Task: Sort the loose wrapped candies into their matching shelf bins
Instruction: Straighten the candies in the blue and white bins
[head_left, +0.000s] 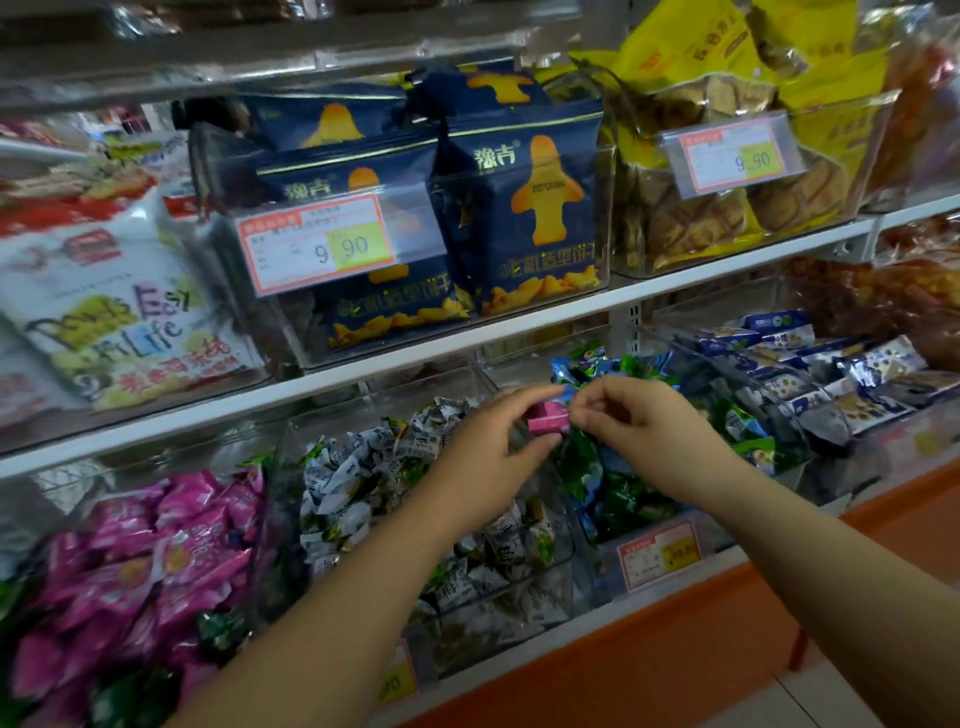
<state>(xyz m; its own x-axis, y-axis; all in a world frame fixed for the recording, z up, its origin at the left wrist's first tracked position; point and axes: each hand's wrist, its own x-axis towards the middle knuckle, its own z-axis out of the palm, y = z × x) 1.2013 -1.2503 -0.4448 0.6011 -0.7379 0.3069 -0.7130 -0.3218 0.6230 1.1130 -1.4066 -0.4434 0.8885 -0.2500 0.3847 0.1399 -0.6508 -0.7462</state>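
**A Snack Shop Aisle**

White metal shelves (519, 335) carry clear plastic bins (280, 483), one heaped with pink foil-wrapped candies (156, 545) at 8 o'clock, another stacked with navy biscuit bags (519, 208) at 12. Red-and-yellow paper price tags (317, 244) reading 9.90 hang on bin fronts at 11 and 2 o'clock.

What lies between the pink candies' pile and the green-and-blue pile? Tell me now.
White-wrapped candies in a clear bin, per the head view. Over its right side, the left hand and right hand pinch one pink candy.
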